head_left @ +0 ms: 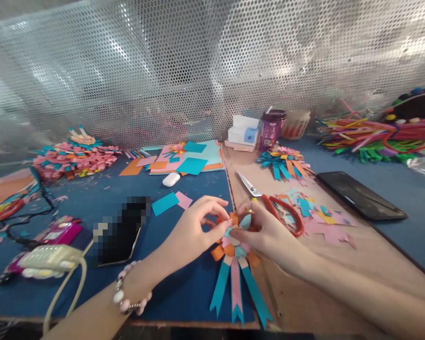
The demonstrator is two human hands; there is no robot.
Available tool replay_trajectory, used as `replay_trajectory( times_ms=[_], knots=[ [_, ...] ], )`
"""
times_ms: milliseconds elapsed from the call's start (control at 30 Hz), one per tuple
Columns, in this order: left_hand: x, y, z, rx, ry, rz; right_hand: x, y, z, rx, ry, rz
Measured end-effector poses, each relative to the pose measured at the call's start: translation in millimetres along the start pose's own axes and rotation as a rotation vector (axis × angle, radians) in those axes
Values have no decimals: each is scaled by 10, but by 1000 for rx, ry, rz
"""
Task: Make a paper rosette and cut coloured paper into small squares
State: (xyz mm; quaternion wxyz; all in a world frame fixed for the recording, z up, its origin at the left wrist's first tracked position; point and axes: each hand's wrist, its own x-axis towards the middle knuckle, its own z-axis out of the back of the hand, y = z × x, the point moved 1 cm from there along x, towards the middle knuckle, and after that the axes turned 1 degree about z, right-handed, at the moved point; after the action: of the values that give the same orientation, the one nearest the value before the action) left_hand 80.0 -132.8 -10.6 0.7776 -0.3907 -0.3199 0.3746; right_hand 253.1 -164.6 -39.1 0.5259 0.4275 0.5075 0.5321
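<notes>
A paper rosette (234, 249) of orange, pink and teal loops with three ribbon tails hanging toward me lies on the blue table top (184, 288). My left hand (194, 229), with a bead bracelet on its wrist, pinches the rosette's upper loops with curled fingers. My right hand (264, 231) grips the rosette's right side, fingers closed on it. Red-handled scissors (274, 208) lie just behind my right hand on a brown board (340, 264).
A phone (122, 233) lies at the left, another phone (361, 196) at the right. Paper scraps (318, 217), coloured sheets (191, 158), finished paper flowers (74, 153), (283, 160), a tissue box (244, 132), a purple jar (271, 130), paper strips (375, 134) and a charger with cables (49, 257) surround me. Perforated metal wall (198, 61) behind.
</notes>
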Motion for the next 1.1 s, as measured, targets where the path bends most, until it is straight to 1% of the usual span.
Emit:
replay_trajectory(
  times_ms=[267,433,600,767,900,1100],
  knots=[
    [48,77,1,-27,7,57,-6,-89,25,-46,-19,55],
    [64,109,-31,-64,67,122,-20,-136,-3,50,62,48],
    [40,107,-64,-71,75,178,-5,-187,-9,-9,69,34],
    [28,111,-85,-94,57,202,-16,-189,0,-24,61,44],
    [35,138,-106,-97,57,202,-31,-183,-4,-27,42,19],
    [41,206,-142,-117,97,185,-60,-171,-19,-8,40,28]
  ],
)
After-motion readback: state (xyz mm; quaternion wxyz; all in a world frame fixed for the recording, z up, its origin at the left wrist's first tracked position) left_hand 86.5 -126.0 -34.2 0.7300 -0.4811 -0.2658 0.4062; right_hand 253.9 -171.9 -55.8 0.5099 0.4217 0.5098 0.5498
